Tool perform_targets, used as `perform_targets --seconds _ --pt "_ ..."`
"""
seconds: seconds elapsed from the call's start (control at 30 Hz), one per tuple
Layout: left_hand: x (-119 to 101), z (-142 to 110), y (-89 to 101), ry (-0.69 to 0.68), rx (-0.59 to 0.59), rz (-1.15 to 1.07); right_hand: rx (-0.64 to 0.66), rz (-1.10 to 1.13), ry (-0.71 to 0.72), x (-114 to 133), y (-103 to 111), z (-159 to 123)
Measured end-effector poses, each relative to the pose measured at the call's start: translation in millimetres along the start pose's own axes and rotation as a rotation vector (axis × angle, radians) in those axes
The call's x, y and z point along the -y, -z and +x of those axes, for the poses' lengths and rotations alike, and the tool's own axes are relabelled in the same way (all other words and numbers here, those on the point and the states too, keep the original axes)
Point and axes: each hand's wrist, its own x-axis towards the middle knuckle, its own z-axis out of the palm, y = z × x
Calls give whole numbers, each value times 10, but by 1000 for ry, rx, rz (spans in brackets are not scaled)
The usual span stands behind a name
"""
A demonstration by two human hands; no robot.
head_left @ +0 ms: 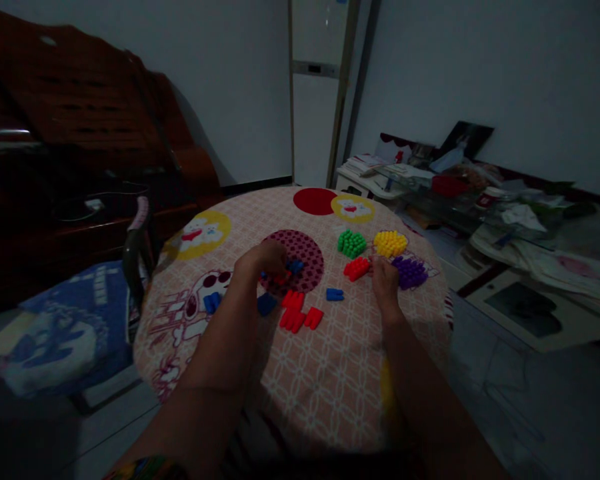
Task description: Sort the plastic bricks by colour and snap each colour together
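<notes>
Red studded plastic block (355,269) lies just left of your right hand (385,279), grip unclear, toward the round table's right edge (440,283).

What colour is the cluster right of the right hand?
The cluster is purple, clearest in head view.

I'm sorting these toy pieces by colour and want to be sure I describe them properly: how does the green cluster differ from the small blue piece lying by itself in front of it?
The green cluster is a broad bunch of many rounded knobs, while the blue piece is small, with two prongs pointing right. The green cluster sits farther from the person; the blue piece is nearer. Both rest on the patterned tablecloth.
</notes>
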Motion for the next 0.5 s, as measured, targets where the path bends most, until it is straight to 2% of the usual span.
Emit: perform_targets --seconds 0.2,0.37,0.43,0.5 --pt "-154 84 -64 -68 3 130 4 28 -11 -6 2 -9" --pt "-218 53 -71 -67 -12 115 18 47 -31 12 3 -17" --pt "-188 46 -59 -83 -55 79 15 50 -46 16 0 -18" --pt "-167 52 -45 -111 -155 29 8 50 -54 15 -5 -17"
